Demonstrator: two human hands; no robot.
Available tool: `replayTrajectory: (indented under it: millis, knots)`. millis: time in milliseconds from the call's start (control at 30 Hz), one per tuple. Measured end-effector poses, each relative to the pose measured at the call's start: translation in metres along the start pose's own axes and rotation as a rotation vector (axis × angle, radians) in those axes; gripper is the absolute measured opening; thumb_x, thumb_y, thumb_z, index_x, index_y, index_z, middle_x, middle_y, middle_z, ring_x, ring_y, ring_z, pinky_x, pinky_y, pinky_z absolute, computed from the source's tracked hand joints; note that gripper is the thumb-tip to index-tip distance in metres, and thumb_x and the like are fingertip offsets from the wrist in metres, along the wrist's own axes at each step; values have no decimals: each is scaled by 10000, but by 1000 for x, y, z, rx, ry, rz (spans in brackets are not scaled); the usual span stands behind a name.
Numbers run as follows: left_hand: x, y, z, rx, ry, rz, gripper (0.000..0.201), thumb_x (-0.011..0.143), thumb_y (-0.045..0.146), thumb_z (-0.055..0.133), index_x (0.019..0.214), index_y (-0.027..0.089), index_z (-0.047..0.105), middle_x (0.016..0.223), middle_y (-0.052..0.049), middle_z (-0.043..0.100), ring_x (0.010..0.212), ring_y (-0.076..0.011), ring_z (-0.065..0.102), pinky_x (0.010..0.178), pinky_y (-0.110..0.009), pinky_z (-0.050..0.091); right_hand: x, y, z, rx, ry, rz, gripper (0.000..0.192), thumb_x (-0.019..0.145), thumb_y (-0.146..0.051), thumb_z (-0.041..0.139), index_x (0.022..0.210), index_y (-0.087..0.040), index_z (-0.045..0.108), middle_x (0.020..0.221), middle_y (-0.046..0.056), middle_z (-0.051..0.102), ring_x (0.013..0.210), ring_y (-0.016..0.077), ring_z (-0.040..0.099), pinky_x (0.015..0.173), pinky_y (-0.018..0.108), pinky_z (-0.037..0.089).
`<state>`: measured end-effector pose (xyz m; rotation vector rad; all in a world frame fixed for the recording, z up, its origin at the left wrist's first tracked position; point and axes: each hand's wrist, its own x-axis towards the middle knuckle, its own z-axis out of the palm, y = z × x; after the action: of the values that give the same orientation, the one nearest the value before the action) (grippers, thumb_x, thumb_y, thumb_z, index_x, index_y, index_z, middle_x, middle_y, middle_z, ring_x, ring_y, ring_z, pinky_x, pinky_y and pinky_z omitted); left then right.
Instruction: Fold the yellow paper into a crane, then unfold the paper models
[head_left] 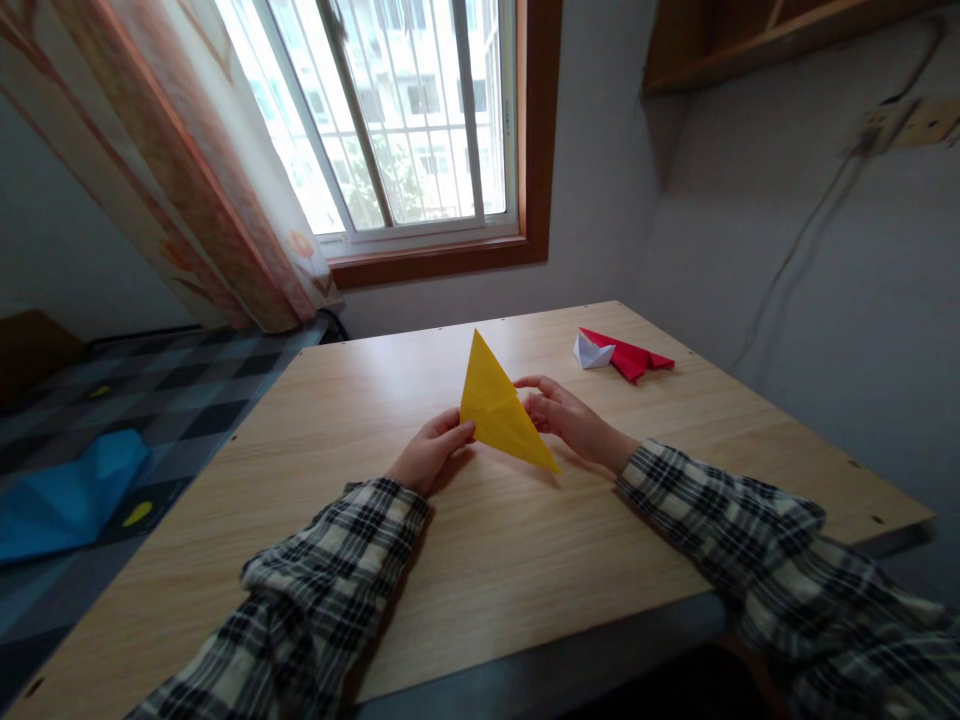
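A light wooden table bears a red paper plane touching a white paper boat.

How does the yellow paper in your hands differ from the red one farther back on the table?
The yellow paper is a tall triangle held between left hand and right hand; the red paper lies flat, untouched, beside a white fold. Yellow looks larger and nearer; red is a narrower, dart-like shape. Both are folded paper over the same table.
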<state>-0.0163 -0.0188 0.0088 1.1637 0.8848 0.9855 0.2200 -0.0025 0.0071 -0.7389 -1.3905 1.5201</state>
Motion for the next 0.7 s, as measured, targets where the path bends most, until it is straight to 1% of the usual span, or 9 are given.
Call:
replayTrajectory:
  millis: [167, 300, 400, 533, 700]
  knots:
    - [0, 0, -1, -47, -81, -24, 359, 809, 286, 778, 1149, 181, 733, 1195, -104, 721, 1115, -242, 643, 953, -328, 482, -1, 1, 0, 34, -80, -5, 453, 855, -506, 723, 1194, -226, 617, 1030, 52, 701, 877, 154, 671, 742, 268, 554]
    - [1, -2, -2, -53, -101, -40, 387, 813, 281, 770, 1181, 172, 723, 1240, -122, 704, 1164, -273, 623, 1008, -378, 458, -1, 2, 1, 42, -136, -11, 410, 857, -477, 730, 1162, -218, 643, 1014, 52, 715, 870, 155, 678, 740, 267, 558]
    - [1, -1, -3, -41, -109, -39, 382, 809, 286, 776, 1170, 167, 729, 1235, -122, 706, 1171, -273, 618, 1015, -373, 450, 0, 2, 1, 42, -136, -12, 382, 864, -472, 724, 1145, -220, 660, 1014, 44, 708, 866, 147, 673, 734, 257, 557]
    - [1, 0, -3, -41, -96, -55, 377, 801, 290, 784, 1159, 185, 731, 1245, -108, 703, 1177, -269, 611, 982, -352, 462, -1, 1, 2, 44, -119, -9, 353, 882, -471, 704, 1133, -223, 679, 1028, 38, 692, 891, 145, 661, 745, 250, 552]
    - [1, -2, -3, -39, -99, -64, 371, 803, 290, 783, 1157, 191, 732, 1245, -104, 701, 1195, -263, 600, 988, -345, 459, -1, 1, 3, 51, -126, -4, 342, 885, -471, 699, 1119, -222, 691, 997, 27, 684, 862, 132, 649, 726, 231, 539]
